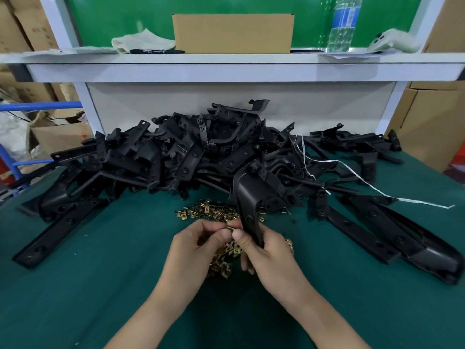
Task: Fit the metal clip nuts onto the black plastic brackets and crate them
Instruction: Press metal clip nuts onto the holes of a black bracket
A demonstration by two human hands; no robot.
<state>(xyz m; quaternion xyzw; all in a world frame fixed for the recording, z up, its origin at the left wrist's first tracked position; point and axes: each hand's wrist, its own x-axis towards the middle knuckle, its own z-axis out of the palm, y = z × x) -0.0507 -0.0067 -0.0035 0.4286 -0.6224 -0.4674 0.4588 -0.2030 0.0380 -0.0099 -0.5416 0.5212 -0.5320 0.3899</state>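
Brass-coloured clip nut (229,228) meets a matte black bracket (249,195) above the green cloth tabletop (100,273).
The left hand (198,243) has its grip pinched on the folded nut; the right hand (269,250) has its grip clamped round the bracket's flat strap, above loose nuts (214,213), before a tangled bracket heap (176,157).

**What fingers and frame edges hide**

The clip nut (229,227) pinched by the left hand (201,244) shows only as a gold glint between fingertips, so its seating on the bracket (247,197) cannot be told. The bracket's lower end disappears inside the right hand (266,250). Both hands cover part of the loose clip nuts (214,213) (the nearer ones). The top edge cuts off the water bottle (343,23), and its label is unreadable.
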